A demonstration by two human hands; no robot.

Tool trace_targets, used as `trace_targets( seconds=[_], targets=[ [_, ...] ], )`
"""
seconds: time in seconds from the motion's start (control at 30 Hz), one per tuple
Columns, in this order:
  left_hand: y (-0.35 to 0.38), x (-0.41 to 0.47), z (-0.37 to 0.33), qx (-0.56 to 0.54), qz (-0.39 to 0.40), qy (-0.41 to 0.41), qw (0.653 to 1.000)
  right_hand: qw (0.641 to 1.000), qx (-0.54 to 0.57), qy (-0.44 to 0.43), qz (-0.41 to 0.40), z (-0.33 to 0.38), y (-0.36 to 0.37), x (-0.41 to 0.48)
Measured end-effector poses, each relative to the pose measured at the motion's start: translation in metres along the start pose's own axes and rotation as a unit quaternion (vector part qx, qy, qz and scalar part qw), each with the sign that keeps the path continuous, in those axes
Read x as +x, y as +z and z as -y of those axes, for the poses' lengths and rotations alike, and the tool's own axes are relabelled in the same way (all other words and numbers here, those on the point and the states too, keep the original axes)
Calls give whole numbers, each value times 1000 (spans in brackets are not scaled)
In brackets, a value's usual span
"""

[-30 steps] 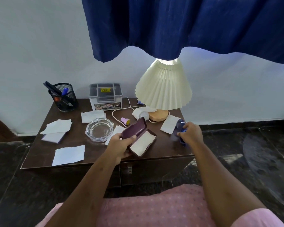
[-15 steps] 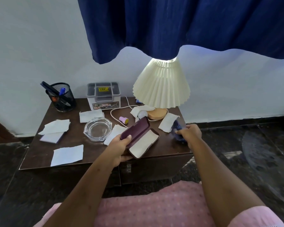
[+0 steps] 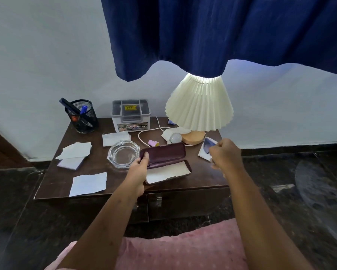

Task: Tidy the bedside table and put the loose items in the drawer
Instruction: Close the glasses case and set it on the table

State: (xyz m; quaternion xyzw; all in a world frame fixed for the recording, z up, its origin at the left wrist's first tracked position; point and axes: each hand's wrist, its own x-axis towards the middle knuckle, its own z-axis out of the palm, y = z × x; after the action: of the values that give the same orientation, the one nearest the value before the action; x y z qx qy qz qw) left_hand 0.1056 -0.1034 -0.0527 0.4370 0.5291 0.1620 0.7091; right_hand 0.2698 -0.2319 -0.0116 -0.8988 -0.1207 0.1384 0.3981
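A dark wooden bedside table (image 3: pixel 52 184) carries the clutter. My left hand (image 3: pixel 139 169) grips the left end of an open maroon glasses case (image 3: pixel 164 154), its pale lining facing up near the table's front edge. My right hand (image 3: pixel 225 154) is closed around a pair of blue-tinted glasses (image 3: pixel 208 144) at the table's right edge, most of them hidden by my fingers. Two drawer fronts (image 3: pixel 187 203) below the tabletop are closed.
Several loose paper pieces (image 3: pixel 88 184) lie about, with a glass ashtray (image 3: pixel 122 153), a pink cap (image 3: pixel 153 143), a white bulb (image 3: pixel 175 137), a mesh pen holder (image 3: pixel 82 116), a grey box (image 3: pixel 130 115) and a lit pleated lamp (image 3: pixel 199 106). A blue curtain (image 3: pixel 222 32) hangs above.
My left hand has turned the open case so it lies square to the table's front. My right hand has lifted the blue glasses slightly off the paper at the right edge.
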Motion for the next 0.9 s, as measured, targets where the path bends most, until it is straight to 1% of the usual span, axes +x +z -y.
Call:
trace_targets(
  seconds=[0.07,0.13,0.2,0.23,0.27,0.33,0.4,0.47,0.57,0.63,0.77,0.83,0.9],
  targets=[
    [-1,-1,-3,-1,-11,6,1000,997,-60,-18,46,11,2,-12],
    [-2,1,-4,-9,-16,2,1000,984,-113,-60,123,19,4,-19],
    [-5,1,-5,-19,-24,-4,1000,957,-114,-131,233,25,8,-26],
    [-6,1,-5,-26,-26,-9,999,940,-115,-170,274,29,10,-31],
    [-6,2,-5,-30,-27,-16,999,926,-124,-209,290,31,13,-36],
    [-7,3,-7,-35,-27,-21,999,909,-155,-287,260,34,20,-38],
    [-7,6,-9,-34,-27,-23,999,893,-165,-344,237,36,26,-37],
    [-8,7,-11,-46,-3,-31,998,878,-161,-374,253,36,33,-37],
    [-9,2,-17,-63,14,-40,997,853,-191,-405,268,33,43,-35],
    [-10,2,-20,-72,19,-38,997,854,-188,-405,269,33,43,-32],
    [-15,-3,-26,-79,21,-28,996,873,-136,-371,287,32,37,-28],
    [-16,-5,-27,-97,36,-32,994,879,-108,-356,299,33,36,-29],
    [-15,-7,-27,-102,56,-31,993,876,-110,-345,319,36,36,-29]
  ],
)
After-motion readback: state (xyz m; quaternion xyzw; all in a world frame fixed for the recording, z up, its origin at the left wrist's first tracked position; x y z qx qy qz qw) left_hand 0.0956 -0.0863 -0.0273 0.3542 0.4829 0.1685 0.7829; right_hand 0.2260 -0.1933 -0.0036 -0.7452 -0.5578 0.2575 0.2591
